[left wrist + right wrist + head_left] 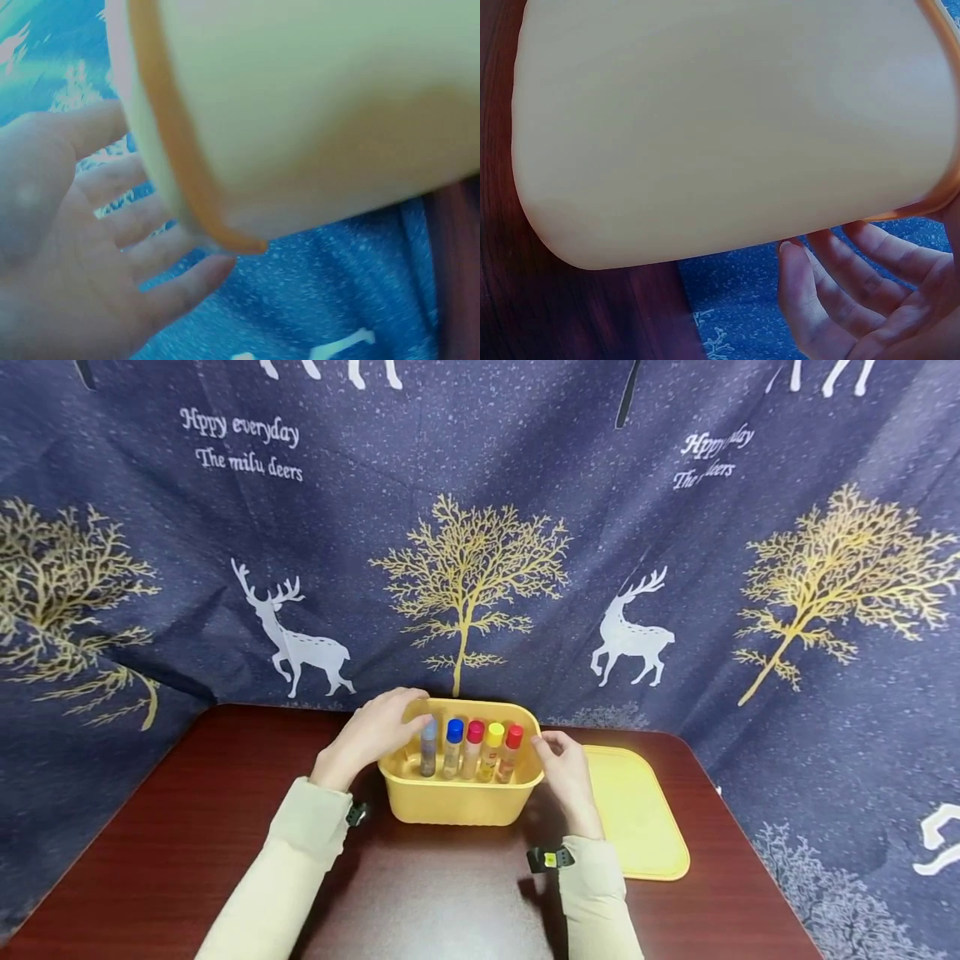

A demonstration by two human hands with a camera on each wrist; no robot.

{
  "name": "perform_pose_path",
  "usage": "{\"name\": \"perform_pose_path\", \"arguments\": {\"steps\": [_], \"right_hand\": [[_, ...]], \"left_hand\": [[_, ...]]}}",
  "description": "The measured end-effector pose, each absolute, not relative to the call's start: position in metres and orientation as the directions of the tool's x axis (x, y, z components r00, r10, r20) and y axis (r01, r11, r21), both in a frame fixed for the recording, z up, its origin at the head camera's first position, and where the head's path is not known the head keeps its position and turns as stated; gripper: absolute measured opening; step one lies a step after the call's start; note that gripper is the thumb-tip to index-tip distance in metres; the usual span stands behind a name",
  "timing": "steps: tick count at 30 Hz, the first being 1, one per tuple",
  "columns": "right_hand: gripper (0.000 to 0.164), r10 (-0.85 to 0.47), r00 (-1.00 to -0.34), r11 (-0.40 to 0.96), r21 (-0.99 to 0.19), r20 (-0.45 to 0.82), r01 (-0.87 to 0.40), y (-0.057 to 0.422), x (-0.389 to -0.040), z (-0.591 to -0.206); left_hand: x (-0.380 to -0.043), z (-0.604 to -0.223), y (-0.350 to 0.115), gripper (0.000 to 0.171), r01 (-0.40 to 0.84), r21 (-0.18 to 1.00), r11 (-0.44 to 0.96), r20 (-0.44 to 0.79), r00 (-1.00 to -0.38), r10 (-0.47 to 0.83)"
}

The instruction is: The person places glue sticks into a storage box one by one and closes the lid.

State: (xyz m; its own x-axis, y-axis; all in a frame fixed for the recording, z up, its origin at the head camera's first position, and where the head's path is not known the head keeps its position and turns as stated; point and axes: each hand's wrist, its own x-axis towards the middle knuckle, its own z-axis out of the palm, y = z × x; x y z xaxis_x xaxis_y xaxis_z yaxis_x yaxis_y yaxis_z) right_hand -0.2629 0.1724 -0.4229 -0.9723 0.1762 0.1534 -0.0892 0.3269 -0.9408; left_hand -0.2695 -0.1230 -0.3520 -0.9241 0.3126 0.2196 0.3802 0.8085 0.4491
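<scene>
A yellow plastic bin (pixel 457 802) stands on the table in the head view, holding several small capped tubes. They stand in a row: one with a grey-blue cap (pixel 428 747), then blue (pixel 453 748), dark pink, yellow (pixel 491 752) and red (pixel 512 752) caps. My left hand (pixel 378 727) reaches over the bin's left end, its thumb overlapping the grey-blue cap. In the left wrist view, the fingers (pixel 150 251) extend behind the rim. At the right end, my right hand (pixel 564 768) grips the bin's rim, fingers bent beside the wall in the right wrist view.
A flat yellow lid (pixel 637 814) lies on the dark red wooden table (pixel 420 893), right of the bin. Behind the table hangs a dark blue cloth (pixel 480 452) printed with deer and gold trees. Each wrist wears a black strap.
</scene>
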Motion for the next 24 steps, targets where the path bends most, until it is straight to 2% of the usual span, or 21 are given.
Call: {"name": "perform_pose_path", "arguments": {"steps": [5,16,24], "right_hand": [[0.027,0.173,-0.974,0.325,-0.942,0.146,-0.084,0.173,-0.263,-0.423],[0.026,0.179,-0.971,0.365,-0.927,0.160,-0.086,0.175,-0.264,-0.424],[0.027,0.176,-0.969,0.376,-0.922,0.172,-0.095,0.175,-0.265,-0.424]], "left_hand": [[-0.263,-0.366,-0.130,0.046,0.359,0.532,0.767,0.306,-0.926,0.222],[-0.253,-0.388,-0.139,0.045,0.284,0.654,0.701,0.349,-0.936,0.053],[-0.247,-0.399,-0.143,0.039,0.175,0.725,0.667,0.295,-0.953,-0.071]]}}
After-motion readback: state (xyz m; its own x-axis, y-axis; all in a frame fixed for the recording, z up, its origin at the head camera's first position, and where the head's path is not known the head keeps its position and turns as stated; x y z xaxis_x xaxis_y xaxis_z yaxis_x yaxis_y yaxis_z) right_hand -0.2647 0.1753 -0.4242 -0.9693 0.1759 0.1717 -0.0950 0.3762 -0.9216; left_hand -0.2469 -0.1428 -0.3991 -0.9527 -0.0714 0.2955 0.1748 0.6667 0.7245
